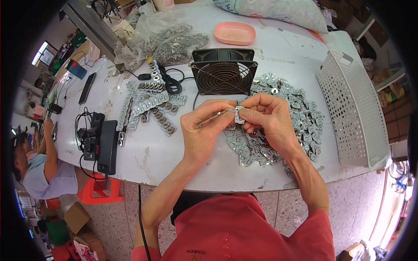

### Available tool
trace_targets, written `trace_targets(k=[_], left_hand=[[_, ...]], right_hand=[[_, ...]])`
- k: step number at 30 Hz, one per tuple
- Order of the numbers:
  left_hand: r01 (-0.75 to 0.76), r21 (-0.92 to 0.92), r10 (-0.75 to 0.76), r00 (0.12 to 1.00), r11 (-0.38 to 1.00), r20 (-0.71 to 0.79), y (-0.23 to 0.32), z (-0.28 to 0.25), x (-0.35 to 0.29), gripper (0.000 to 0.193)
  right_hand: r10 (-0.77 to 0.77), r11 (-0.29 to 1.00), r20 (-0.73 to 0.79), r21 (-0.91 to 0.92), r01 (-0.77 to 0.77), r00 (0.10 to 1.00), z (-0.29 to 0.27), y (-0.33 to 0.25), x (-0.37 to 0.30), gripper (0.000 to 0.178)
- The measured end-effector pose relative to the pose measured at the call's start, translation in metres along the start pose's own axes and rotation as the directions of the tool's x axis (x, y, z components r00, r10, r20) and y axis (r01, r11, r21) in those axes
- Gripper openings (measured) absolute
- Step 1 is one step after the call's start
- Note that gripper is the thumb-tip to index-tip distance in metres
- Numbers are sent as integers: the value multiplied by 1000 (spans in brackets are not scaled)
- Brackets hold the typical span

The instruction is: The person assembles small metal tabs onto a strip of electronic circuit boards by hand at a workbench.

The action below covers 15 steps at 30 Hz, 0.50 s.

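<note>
A: Hands?
B: Left hand point(201, 135) pinched on metal strip point(212, 118); right hand point(275, 124) pinched on small metal plate point(239, 115).
A: Where?
B: Close together above counter point(285, 54), near black fan point(224, 74).

I get bright metal w/ a slight sheen on the loose small parts point(307, 115); held pieces point(239, 116) look like the same mat'l. Tabletop point(283, 48) reads smooth, semi-gloss, scuffed. Fan frame point(224, 55) is dk & hard, metal or plastic, can't tell; grille point(224, 80) looks like wire. Basket point(346, 115): matt perf'd plastic. Tray point(235, 33): smooth plastic. Bag point(174, 41): thin, crinkly, shiny plastic. Shirt point(244, 224): matt cloth. I see floor point(344, 209) as speckled, stone-like.
</note>
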<state>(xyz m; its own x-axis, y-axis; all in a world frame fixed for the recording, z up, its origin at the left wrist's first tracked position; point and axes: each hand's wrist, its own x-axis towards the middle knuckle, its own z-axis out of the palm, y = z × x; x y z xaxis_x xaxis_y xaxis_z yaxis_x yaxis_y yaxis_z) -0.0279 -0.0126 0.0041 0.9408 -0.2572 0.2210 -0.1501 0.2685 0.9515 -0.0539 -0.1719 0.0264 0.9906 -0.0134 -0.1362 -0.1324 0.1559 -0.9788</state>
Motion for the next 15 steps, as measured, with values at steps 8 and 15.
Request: trace_targets(k=[8, 15], left_hand=[[-251, 288, 260, 966, 924, 8, -10, -2, -2, 14], [-226, 295, 249, 968, 928, -41, -12, -2, -2, 11]], right_hand=[[25, 999, 14, -39, -24, 1000, 0, 0, 3, 11], [17, 1000, 30, -11, -17, 999, 2, 2, 6, 11]])
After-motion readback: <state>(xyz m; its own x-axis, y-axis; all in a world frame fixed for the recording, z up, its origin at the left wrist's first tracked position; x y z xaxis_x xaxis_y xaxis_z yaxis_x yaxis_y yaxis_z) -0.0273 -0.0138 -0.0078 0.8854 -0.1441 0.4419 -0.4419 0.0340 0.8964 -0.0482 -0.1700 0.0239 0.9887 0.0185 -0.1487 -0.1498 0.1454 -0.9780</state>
